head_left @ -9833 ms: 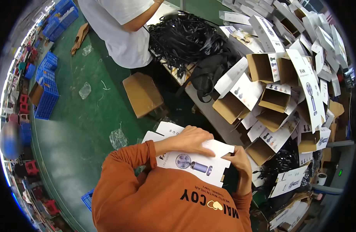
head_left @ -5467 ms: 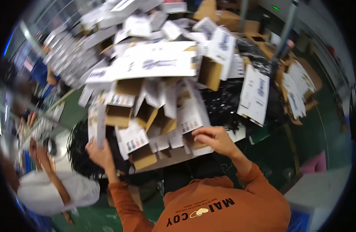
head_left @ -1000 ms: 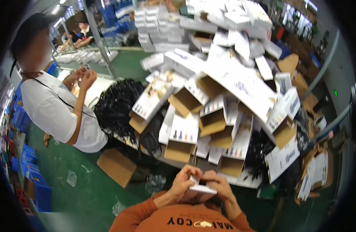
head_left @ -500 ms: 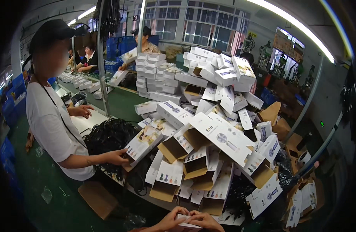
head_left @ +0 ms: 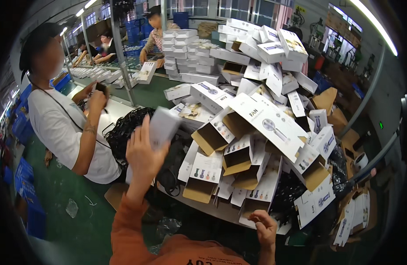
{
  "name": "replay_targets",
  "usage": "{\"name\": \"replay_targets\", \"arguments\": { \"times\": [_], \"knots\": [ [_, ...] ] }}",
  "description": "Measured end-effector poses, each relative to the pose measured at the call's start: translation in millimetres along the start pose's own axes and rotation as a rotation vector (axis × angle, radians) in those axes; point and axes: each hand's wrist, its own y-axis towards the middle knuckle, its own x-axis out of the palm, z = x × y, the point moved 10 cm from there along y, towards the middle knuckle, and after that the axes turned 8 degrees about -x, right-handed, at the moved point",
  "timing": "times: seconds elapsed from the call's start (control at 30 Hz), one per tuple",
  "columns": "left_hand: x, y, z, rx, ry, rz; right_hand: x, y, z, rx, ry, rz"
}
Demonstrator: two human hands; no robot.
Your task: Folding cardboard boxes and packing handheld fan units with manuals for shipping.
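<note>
My left hand [head_left: 146, 152] is raised beside the black cable heap. It grips a small white carton [head_left: 165, 126], smeared by motion, whose printing I cannot read. At the front edge of the table is my right hand [head_left: 263, 227], loosely curled with a gap between thumb and fingers; nothing shows in it. Just beyond it lies an open-ended white carton [head_left: 260, 199] with a brown inside. This carton belongs to a large pile of printed fan boxes [head_left: 267, 121], many with open flaps, leaning on each other.
To the left a co-worker in a white shirt [head_left: 75, 132] holds a box with a dark opening. Black cables [head_left: 132, 128] are heaped between us. Neatly stacked white boxes [head_left: 179, 51] stand farther back. A metal post [head_left: 119, 57] rises at the table edge. More cartons lie at right.
My hands have parted: the left has risen forward and left with the white carton, the right has moved rightward. The co-worker has drawn a box back from the pile. The view has shifted.
</note>
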Motion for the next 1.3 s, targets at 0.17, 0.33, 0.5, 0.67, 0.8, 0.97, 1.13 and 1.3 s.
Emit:
{"name": "replay_targets", "arguments": {
  "times": [0.17,0.33,0.5,0.67,0.8,0.97,1.13,1.3],
  "knots": [
    [67,3,49,0.129,-0.197,-0.083,-52,12,-78,-0.192,-0.513,0.173],
    [70,-91,122,0.202,-0.698,-0.45,-209,5,-140,-0.354,-0.92,0.828],
    [88,-199,222,0.369,-0.946,-0.949,-437,-78,-120,0.1,-1.496,1.216],
    [88,-233,227,0.433,-0.982,-1.029,-470,-30,-97,0.396,-1.286,1.097],
    [98,-249,216,0.367,-0.939,-1.138,-455,3,-109,0.496,-1.342,1.007],
    [101,-263,219,0.375,-0.961,-1.186,-491,-10,-102,0.393,-1.112,1.036],
    [104,-262,213,0.314,-0.953,-1.206,-461,22,-65,0.267,-0.291,1.06],
    [106,-261,200,0.311,-0.934,-1.166,-455,42,-100,0.193,-1.284,1.152]
  ]
}}
